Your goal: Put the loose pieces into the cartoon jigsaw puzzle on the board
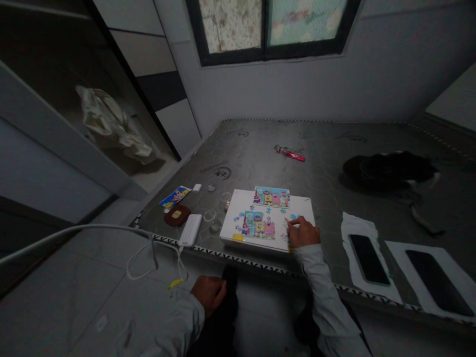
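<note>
Your right hand [303, 233] rests on the white board [238, 208], fingers curled, seemingly pinching 1 puzzle piece [293, 216]; the picture [257, 224] lies just left. Your left hand [208, 293] hangs loosely curled, empty. Loose pieces could slide off if nudged.

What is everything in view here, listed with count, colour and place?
puzzle board: one, white, mattress front edge
cartoon puzzle picture: one, multicoloured, board's far edge
power bank: one, white, left of board
white cable: one, hanging off the edge
round case: one, dark red, beside power bank
phones: two, black, right side on white sheets
red object: one, mid-mattress
dark clothing: one heap, far right
left hand: in lap, grip unclear
right hand: on board, fingertips on a piece
</note>
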Tool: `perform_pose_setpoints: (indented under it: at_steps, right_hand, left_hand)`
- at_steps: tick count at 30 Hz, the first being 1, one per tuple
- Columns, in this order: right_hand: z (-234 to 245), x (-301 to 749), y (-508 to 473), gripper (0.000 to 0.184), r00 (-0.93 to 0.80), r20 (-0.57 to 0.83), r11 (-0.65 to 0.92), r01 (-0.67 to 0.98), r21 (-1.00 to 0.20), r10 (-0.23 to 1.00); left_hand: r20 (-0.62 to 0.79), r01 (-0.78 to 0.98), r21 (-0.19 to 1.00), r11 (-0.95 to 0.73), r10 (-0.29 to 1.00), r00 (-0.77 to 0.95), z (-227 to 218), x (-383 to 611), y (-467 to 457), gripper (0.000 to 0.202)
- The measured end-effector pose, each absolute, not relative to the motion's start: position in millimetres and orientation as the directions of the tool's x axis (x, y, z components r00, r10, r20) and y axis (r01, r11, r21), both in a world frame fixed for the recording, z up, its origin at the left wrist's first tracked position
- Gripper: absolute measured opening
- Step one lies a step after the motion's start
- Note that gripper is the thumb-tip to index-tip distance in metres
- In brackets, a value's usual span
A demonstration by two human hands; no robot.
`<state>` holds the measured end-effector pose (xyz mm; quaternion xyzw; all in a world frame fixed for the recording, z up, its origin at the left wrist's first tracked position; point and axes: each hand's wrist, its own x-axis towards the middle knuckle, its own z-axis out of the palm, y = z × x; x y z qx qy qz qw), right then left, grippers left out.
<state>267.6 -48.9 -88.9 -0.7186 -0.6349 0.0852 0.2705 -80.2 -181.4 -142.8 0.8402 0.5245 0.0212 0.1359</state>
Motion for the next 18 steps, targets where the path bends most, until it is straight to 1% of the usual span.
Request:
perform_pose_setpoints:
  at_steps: [3, 5, 7, 13, 18]
  right_hand:
    - [-87, 274, -47, 0.026, 0.199, 0.212, -0.034, 0.801, -0.598, 0.957]
    - [-84, 275, -48, 0.035, 0.184, 0.208, 0.000, 0.748, -0.663, 0.961]
    - [-80, 274, -50, 0.040, 0.163, 0.205, 0.035, 0.695, -0.718, 0.965]
    - [-70, 265, -56, 0.041, 0.120, 0.154, 0.068, 0.529, -0.846, 0.981]
    - [-60, 260, -57, 0.045, 0.001, 0.103, 0.095, 0.374, -0.922, 0.995]
  left_hand:
    - [-0.103, 0.875, 0.249, -0.415, 0.887, 0.450, -143, -81, -182, 0.047]
    - [-0.099, 0.875, 0.246, -0.416, 0.888, 0.450, -144, -81, -182, 0.047]
    - [-0.094, 0.876, 0.242, -0.418, 0.888, 0.450, -146, -82, -182, 0.047]
    - [-0.085, 0.876, 0.232, -0.423, 0.888, 0.452, -150, -83, -182, 0.049]
    - [-0.083, 0.875, 0.230, -0.425, 0.888, 0.453, -147, -82, -182, 0.048]
